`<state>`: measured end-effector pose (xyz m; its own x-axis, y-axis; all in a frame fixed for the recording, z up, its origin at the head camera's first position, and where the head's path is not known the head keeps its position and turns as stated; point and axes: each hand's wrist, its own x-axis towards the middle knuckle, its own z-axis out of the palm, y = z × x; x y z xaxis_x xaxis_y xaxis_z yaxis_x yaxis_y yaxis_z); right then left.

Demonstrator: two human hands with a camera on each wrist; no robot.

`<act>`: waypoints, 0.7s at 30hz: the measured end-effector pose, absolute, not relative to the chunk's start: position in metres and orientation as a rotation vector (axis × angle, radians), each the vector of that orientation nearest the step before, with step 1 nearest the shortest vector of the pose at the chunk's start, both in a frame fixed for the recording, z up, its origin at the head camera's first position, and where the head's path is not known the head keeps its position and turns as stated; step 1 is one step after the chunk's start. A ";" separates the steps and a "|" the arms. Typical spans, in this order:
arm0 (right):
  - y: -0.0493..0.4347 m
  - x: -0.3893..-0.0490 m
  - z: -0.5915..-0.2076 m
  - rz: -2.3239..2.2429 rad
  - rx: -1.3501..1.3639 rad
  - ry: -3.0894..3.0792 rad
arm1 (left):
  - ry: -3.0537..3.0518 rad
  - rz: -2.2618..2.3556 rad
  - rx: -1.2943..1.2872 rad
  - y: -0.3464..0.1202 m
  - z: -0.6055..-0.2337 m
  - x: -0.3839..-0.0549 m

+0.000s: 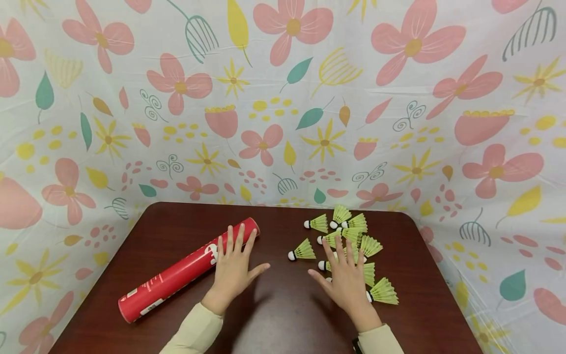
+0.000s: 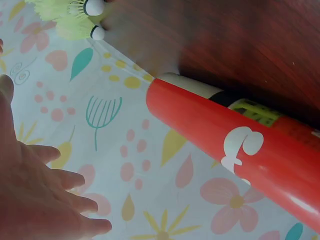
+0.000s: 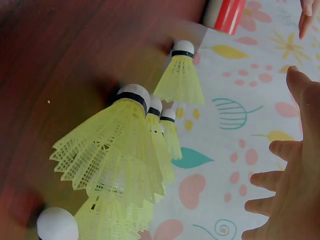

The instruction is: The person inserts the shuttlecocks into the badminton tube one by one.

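A long red shuttlecock tube (image 1: pixel 177 275) lies slantwise on the left half of the table, with a white logo on its side. My left hand (image 1: pixel 233 270), fingers spread and straight, hovers over the table beside the tube and overlaps its far part in the head view. On the right lies a loose pile of several yellow shuttlecocks (image 1: pixel 369 248) with white tips and black bands. My right hand (image 1: pixel 347 285), also spread with straight fingers, is over the near left side of this pile and hides part of it. Neither hand holds anything. In the right wrist view a shuttlecock (image 3: pixel 115 145) shows close up.
One shuttlecock (image 1: pixel 302 250) lies a little apart, left of the pile. Another shuttlecock (image 1: pixel 383 292) lies at the pile's near end. The dark brown table (image 1: pixel 283 314) has rounded far corners, and a flower-patterned curtain (image 1: pixel 265 123) hangs right behind it.
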<state>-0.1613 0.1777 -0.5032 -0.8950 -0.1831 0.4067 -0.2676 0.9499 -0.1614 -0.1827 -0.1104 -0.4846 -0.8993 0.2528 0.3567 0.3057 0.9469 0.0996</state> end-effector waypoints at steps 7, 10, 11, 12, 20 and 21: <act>0.178 -0.165 -0.497 0.333 0.387 -2.685 | -2.777 -0.218 -0.458 -0.120 -0.480 -0.185; 0.178 -0.167 -0.494 0.348 0.414 -2.680 | -2.763 -0.197 -0.491 -0.125 -0.479 -0.187; 0.177 -0.167 -0.494 0.356 0.420 -2.684 | -2.755 -0.191 -0.504 -0.126 -0.479 -0.187; 0.177 -0.168 -0.494 0.365 0.427 -2.681 | -2.749 -0.184 -0.518 -0.128 -0.478 -0.188; 0.175 -0.176 -0.492 0.422 0.451 -2.672 | -2.739 -0.124 -0.626 -0.146 -0.472 -0.199; 0.174 -0.178 -0.491 0.436 0.457 -2.678 | -2.740 -0.117 -0.640 -0.148 -0.472 -0.201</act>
